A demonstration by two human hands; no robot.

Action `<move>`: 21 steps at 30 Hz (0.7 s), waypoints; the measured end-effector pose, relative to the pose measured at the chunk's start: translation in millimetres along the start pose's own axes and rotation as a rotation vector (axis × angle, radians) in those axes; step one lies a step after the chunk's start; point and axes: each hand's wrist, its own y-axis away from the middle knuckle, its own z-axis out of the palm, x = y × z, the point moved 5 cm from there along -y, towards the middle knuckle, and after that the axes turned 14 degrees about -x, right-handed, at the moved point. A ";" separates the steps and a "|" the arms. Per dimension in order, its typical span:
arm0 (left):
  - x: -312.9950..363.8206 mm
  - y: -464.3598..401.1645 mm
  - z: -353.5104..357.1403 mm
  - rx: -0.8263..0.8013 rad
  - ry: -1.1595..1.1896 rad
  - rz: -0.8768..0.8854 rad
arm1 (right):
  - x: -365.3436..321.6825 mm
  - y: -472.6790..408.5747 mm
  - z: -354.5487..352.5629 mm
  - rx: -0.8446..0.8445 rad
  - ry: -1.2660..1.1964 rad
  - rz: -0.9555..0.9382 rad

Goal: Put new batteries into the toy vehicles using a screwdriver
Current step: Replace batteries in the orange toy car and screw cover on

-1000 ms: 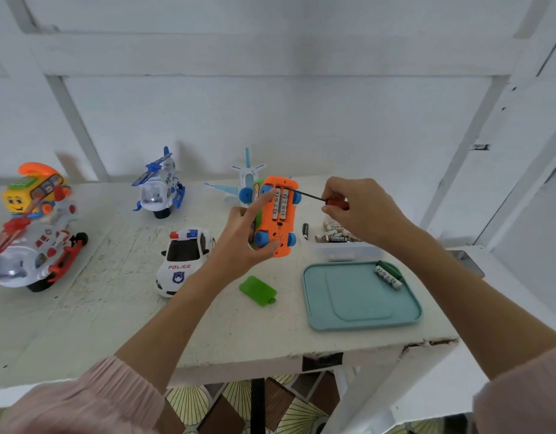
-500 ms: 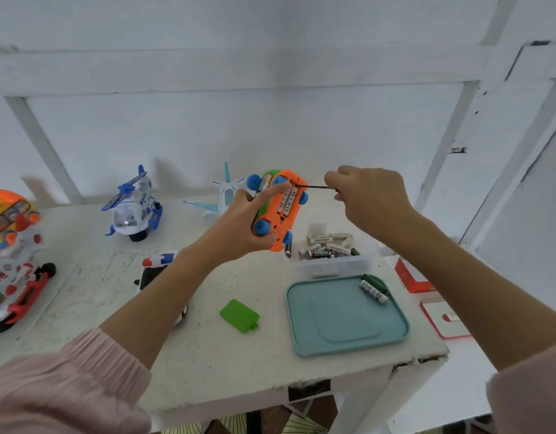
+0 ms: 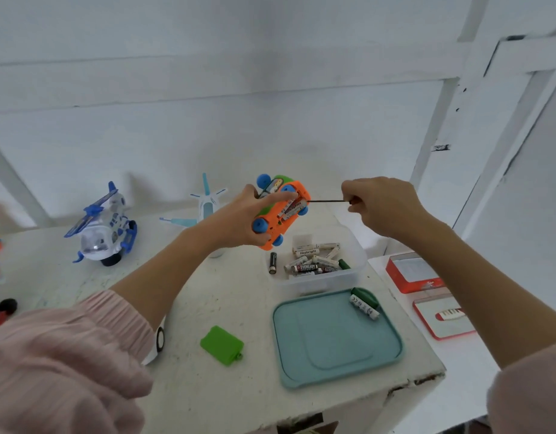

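Your left hand (image 3: 239, 219) grips the orange car (image 3: 281, 211) up in the air, above the back of the table (image 3: 226, 296), belly up with the batteries (image 3: 291, 209) showing. Your right hand (image 3: 380, 208) is curled round the screwdriver (image 3: 326, 201), its tip at the battery slot. If you poke too hard, the tip may slip and a battery may pop out and roll off the edge. The table is white and chipped at its front right corner. The walls are white too.
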 end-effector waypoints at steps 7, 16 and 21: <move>-5.3 -19.3 -5.2 0.002 0.011 -0.006 | 6.4 8.9 13.1 -0.076 0.028 0.038; 2.5 -19.8 -12.5 0.094 0.165 0.023 | -21.1 12.6 18.6 0.004 -0.411 0.055; 9.7 -17.1 -10.2 0.141 0.247 0.056 | -30.2 8.2 23.2 0.014 -0.429 0.053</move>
